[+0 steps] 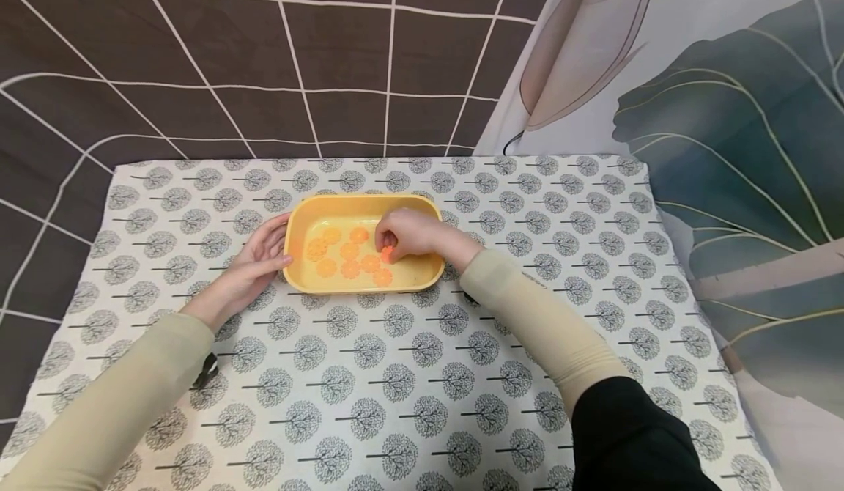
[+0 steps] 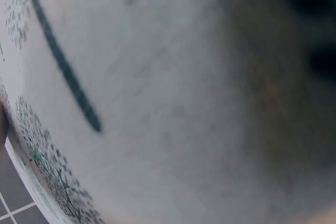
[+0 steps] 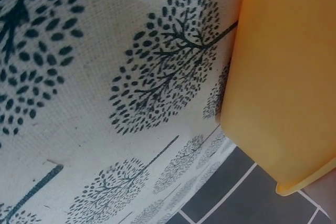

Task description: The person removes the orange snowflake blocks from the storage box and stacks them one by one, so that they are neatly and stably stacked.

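Note:
A yellow plastic basin (image 1: 365, 286) stands on the cloth, with several round orange carrot slices (image 1: 349, 269) spread over its floor. At its left end, my left hand (image 1: 258, 256) holds the basin, thumb on the rim and fingers along the outer wall. My right hand (image 1: 410, 234) reaches in over the right end and pinches bright orange carrot slices (image 1: 387, 251) with its fingertips. The basin's outer wall (image 3: 283, 77) fills the right side of the right wrist view, hiding the fingers there. Only blurred cloth shows in most of the left wrist view.
A white tablecloth (image 1: 369, 418) with grey tree prints covers the table. Behind it hangs a dark cloth (image 1: 343, 51) with white grid lines. A curtain (image 1: 738, 146) with large leaf shapes is at the right.

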Demonstrator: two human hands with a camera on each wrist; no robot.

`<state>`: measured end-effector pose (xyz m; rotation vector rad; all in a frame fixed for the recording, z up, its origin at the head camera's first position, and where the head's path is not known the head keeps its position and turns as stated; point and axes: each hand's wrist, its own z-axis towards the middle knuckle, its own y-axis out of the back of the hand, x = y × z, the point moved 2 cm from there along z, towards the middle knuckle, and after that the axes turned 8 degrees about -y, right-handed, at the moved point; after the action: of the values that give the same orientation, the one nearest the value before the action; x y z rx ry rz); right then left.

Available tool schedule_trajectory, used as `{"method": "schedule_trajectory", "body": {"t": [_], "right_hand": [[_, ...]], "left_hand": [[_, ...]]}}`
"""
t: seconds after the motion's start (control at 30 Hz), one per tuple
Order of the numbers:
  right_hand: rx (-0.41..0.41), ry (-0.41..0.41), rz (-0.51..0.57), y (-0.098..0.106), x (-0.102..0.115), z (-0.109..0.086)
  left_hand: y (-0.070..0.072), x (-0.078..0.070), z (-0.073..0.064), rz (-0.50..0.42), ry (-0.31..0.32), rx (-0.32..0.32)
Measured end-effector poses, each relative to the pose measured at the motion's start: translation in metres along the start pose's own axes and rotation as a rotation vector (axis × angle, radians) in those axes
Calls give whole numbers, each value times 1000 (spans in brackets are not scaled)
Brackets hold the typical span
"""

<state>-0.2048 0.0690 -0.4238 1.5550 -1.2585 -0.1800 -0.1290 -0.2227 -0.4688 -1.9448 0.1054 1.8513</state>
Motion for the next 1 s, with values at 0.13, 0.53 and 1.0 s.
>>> {"method": "schedule_trajectory", "body": {"t": [0.13, 0.53, 1.0], "right_hand": [[-24, 21, 53, 2, -1, -2], [-114, 36, 258, 27, -13, -23], [-254, -43, 475, 59, -72, -76]], "left_hand": [[0, 2, 0, -7, -12, -2], [1, 3, -2, -65, -48, 6], [0, 3, -2, -95, -79, 7]]}}
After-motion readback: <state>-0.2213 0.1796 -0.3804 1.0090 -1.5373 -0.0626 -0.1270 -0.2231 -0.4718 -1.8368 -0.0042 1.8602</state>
